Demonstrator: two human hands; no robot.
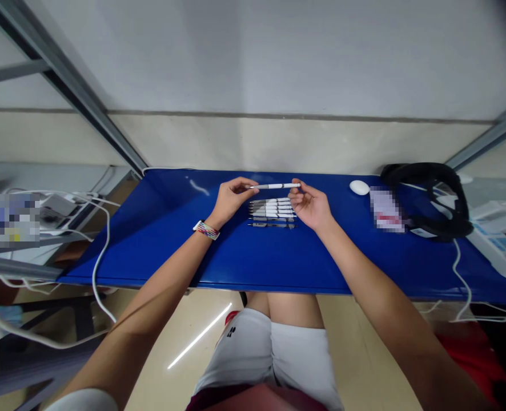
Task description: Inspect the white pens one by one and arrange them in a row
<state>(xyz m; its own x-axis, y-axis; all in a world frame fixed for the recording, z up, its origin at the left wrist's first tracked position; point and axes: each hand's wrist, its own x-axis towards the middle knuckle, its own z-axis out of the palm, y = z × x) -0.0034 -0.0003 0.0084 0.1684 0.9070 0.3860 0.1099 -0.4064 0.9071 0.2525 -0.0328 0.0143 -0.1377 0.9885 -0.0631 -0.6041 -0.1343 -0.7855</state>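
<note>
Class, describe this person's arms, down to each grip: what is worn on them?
Left grip and right grip are gloveless; the forearms are uncovered. A multicoloured patterned bracelet circles the left wrist, and a white sleeve shows higher on that arm. The right wrist is bare.

On the table (236, 262), a row of pens (272, 210) lies mid-frame below the held pen (275, 186), with a headset (462, 208) at right.

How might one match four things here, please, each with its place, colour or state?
Things:
1. Single pen
2. Row of pens
3. Bracelet
4. Table

Descriptions:
A. Lying side by side
B. Plain blue
C. Left hand at one end, right hand at the other
D. Multicoloured, worn on an arm

Pairs: 1-C; 2-A; 3-D; 4-B
</note>
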